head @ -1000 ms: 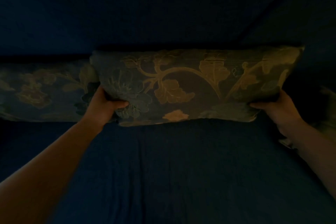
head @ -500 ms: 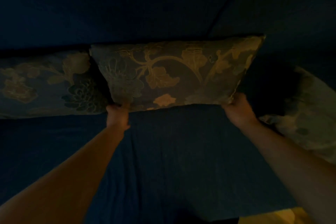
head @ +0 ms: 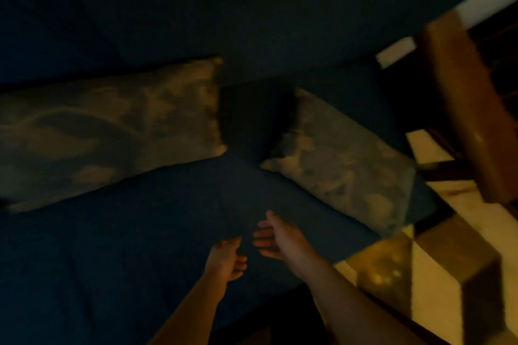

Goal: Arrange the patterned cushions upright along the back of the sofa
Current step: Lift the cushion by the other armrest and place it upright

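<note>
1. Two cushions show on the dark blue sofa (head: pixel 117 255): the left cushion (head: pixel 112 126) stands against the backrest, and the right cushion (head: pixel 344 165) lies tilted near the sofa's right end, apart from it.
2. Your left hand (head: pixel 225 259) is above the seat, its grip loosely curled and empty.
3. Your right hand (head: pixel 276 238) is just beside it, fingers spread, holding nothing.
4. A wooden chair (head: pixel 459 98) stands at the right. The picture is dim and blurred.
</note>
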